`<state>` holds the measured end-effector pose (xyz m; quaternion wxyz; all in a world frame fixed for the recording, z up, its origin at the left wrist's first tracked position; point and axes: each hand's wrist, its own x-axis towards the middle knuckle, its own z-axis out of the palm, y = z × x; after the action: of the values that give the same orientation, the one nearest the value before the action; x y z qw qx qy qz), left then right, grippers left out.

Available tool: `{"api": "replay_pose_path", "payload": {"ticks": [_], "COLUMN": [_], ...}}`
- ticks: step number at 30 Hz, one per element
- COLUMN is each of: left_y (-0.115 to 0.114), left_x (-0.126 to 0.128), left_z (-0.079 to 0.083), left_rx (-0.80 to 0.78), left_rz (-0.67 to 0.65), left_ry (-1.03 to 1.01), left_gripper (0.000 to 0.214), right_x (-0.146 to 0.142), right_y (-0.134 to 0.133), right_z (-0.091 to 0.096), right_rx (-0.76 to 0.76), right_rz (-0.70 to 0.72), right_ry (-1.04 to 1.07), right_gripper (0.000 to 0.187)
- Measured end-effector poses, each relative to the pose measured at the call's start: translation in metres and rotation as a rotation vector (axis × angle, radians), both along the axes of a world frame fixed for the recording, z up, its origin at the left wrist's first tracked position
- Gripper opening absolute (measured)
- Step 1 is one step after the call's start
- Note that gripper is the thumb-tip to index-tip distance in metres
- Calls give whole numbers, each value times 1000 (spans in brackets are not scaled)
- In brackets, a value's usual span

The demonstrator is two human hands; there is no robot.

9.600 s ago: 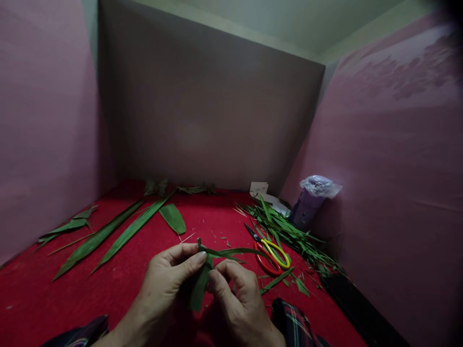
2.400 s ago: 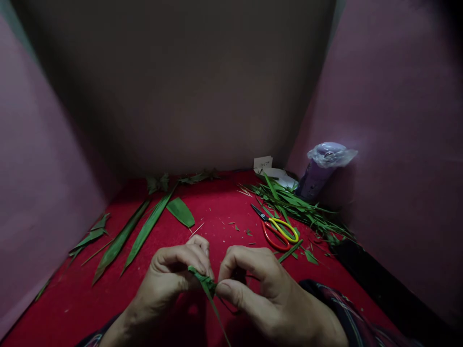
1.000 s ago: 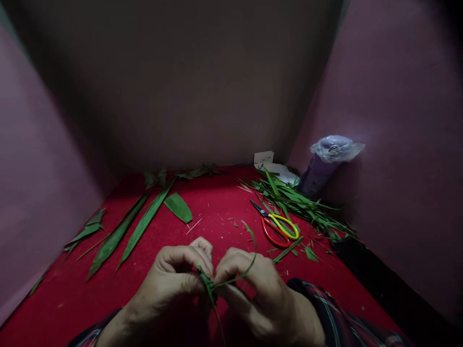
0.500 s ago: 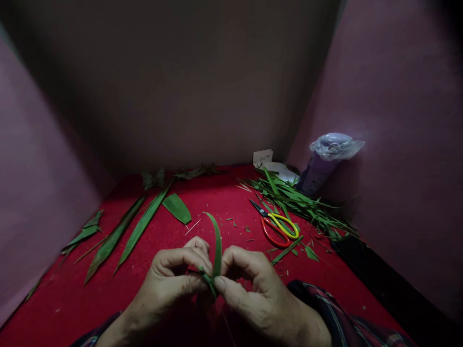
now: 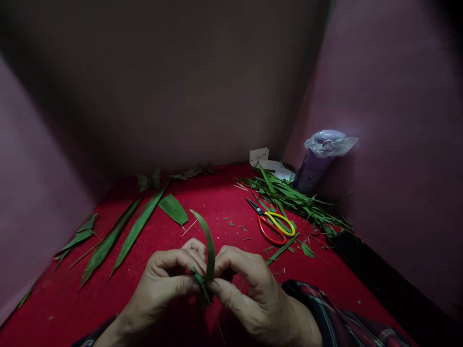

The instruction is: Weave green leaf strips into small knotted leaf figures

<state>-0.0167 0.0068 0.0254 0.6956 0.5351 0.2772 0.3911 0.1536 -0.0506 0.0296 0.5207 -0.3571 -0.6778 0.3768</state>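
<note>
Between my two hands is a green leaf strip [image 5: 208, 238], its free end curving upward and bending over to the left. My left hand [image 5: 170, 274] pinches a small folded or woven piece of leaf [image 5: 200, 278] at the strip's base. On the other side, my right hand [image 5: 249, 284] grips the strip low down between thumb and forefinger. The fingertips of both hands nearly meet, and they partly hide the folded piece. Below the hands hangs a thin pale fibre. Scissors [image 5: 269, 220] with one red and one yellow handle lie beyond my right hand, blades partly apart.
Long leaves [image 5: 139, 231] and a short cut leaf [image 5: 173, 209] lie to the left on the red cloth [image 5: 90, 308]. At right are a heap of leaf strips [image 5: 292, 200], a purple container topped with plastic [image 5: 314, 159], and a white card [image 5: 259, 155]. Pink walls rise on both sides.
The strip's free end now leans further left and stands a little higher. Both hands keep their pinch on the leaf work. The whole view has shifted slightly.
</note>
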Motion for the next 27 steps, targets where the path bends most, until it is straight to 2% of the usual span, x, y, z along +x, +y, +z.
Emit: {"api": "replay_pose_path", "payload": {"ticks": [8, 15, 21, 27], "left_y": [-4, -6, -7, -6], "left_x": [1, 5, 7, 6], "left_z": [1, -3, -1, -1], "left_rx": [-57, -91, 9, 105], "left_rz": [-41, -65, 17, -37], "left_ry": [17, -40, 42, 62], "left_gripper": [7, 10, 11, 6], "right_x": [-1, -3, 1, 5], "right_y": [2, 6, 7, 7], "right_z": [-9, -14, -13, -12], "right_rx": [131, 194, 224, 191], "right_rz": [3, -4, -89, -62], "right_ry": [19, 50, 26, 8], "right_gripper": [5, 13, 14, 18]}}
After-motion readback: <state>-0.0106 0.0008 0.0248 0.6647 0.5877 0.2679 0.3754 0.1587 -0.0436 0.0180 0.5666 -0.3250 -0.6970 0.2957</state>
